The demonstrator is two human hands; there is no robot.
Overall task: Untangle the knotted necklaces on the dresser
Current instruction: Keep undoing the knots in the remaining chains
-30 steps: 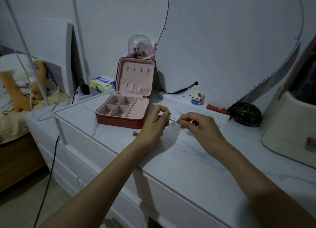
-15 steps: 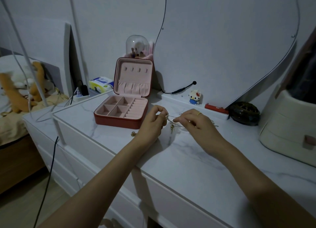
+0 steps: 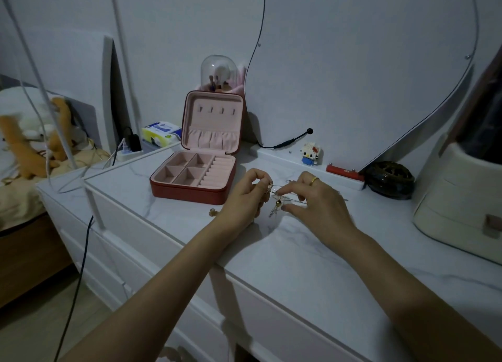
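Thin knotted necklaces [image 3: 277, 196] with a small gold bead and dangling charms hang between my two hands, just above the white marble dresser top [image 3: 298, 258]. My left hand [image 3: 245, 198] pinches the chains at their left end with curled fingers. My right hand [image 3: 317, 201], with a gold ring on one finger, pinches the strands from the right, thumb underneath. Part of the chain is hidden behind my right fingers.
An open red jewellery box [image 3: 194, 175] with pink lining stands left of my hands. A small gold piece [image 3: 212, 213] lies near its front corner. A toy figure [image 3: 310, 153], a red item [image 3: 342, 172], a dark round object [image 3: 389, 179] and a cream case [image 3: 459, 198] line the back and right.
The necklaces have been drawn out a little between my hands, and the bead and charms now hang lower. My right hand has shifted slightly right and opened its grip wider.
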